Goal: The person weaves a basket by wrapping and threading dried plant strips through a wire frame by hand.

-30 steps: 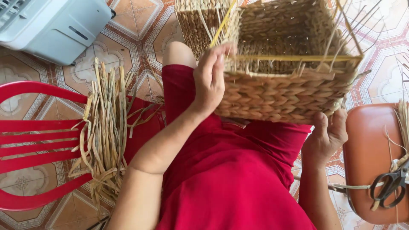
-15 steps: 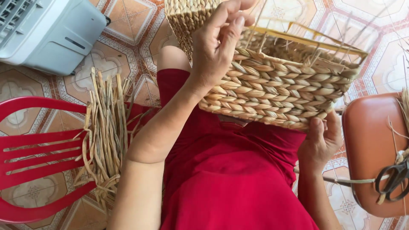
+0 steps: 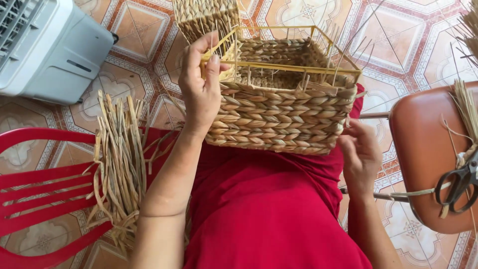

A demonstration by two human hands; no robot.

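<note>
Two hands on one woven basket [image 3: 284, 112], which sits on the lap over red cloth [image 3: 269, 209]. I see left hand [image 3: 201, 87] curled shut on the yellow frame rim at the near-left corner, fingers pinching it. Right hand [image 3: 361, 152] half-open, cupping the basket's lower right corner. Dried strands [image 3: 119, 159] lie on red chair [image 3: 40, 199], left. Scissors [image 3: 458, 184] on brown stool [image 3: 428, 149], right.
</note>
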